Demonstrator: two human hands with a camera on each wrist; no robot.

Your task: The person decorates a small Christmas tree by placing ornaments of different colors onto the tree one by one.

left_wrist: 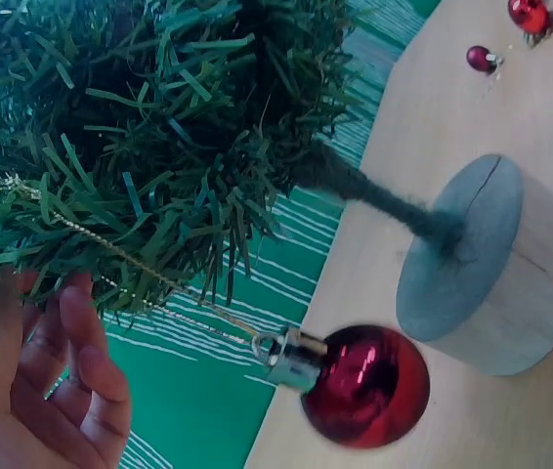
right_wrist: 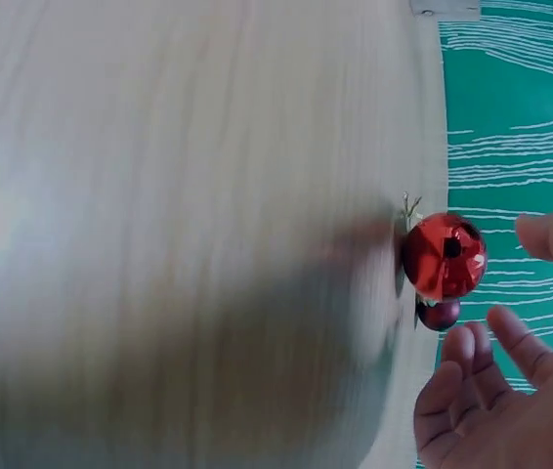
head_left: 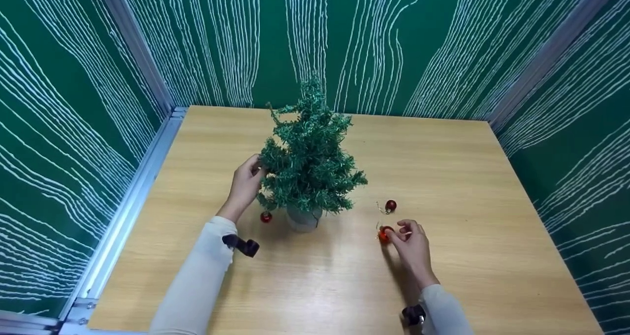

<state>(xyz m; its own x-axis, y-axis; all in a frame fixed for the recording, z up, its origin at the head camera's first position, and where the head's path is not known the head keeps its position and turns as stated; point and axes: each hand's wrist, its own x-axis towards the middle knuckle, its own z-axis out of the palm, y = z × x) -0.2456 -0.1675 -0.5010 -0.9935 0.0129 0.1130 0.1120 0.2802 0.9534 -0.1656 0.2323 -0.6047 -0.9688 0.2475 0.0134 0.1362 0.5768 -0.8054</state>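
Observation:
A small artificial Christmas tree (head_left: 310, 163) stands upright on a round pale base (left_wrist: 506, 274). My left hand (head_left: 246, 182) is at its left side, fingertips among the needles, pinching a branch (left_wrist: 22, 225); the greenery partly hides the fingertips. Below that branch, a dark red bauble (left_wrist: 366, 386) hangs on a gold string loop. My right hand (head_left: 412, 249) is over the table to the right of the tree, thumb and fingers spread apart around a shiny red bauble (right_wrist: 445, 256). Just beyond it lies a smaller dark red bauble (head_left: 391, 205) with its string.
The wooden table (head_left: 472, 192) is enclosed at the back and sides by green panels (head_left: 443, 40) with white wavy lines. Metal frame rails (head_left: 133, 192) run along the left edge.

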